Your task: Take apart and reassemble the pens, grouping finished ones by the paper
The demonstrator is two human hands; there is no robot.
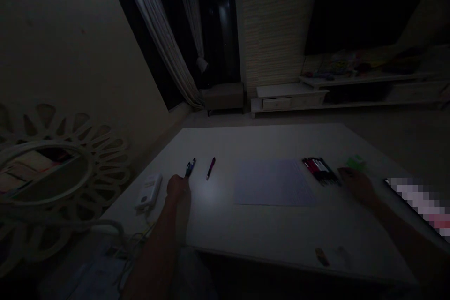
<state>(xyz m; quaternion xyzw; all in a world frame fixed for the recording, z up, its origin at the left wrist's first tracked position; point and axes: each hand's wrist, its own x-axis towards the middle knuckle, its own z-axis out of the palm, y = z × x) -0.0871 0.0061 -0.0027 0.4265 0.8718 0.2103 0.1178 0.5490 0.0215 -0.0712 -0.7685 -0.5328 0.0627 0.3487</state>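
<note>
The room is dim, and my hands are over a white table (pixel 267 229). My left hand (pixel 177 188) is closed at the lower end of a dark blue pen (pixel 190 168) and seems to grip it. A magenta pen (pixel 211 168) lies just to the right of it. In the middle lies a pale sheet of paper (pixel 272 183). My right hand (pixel 358 185) is open, palm down, with its fingers close to a tight row of several pens (pixel 320 171) and a small green object (pixel 356 163).
A white charger-like box (pixel 148 192) lies at the table's left edge, with cables (pixel 133 239) below it. A small brown item (pixel 321 256) sits near the front edge. A blurred flat device (pixel 418 201) lies at the right edge. A petal-framed mirror (pixel 45 173) stands to the left.
</note>
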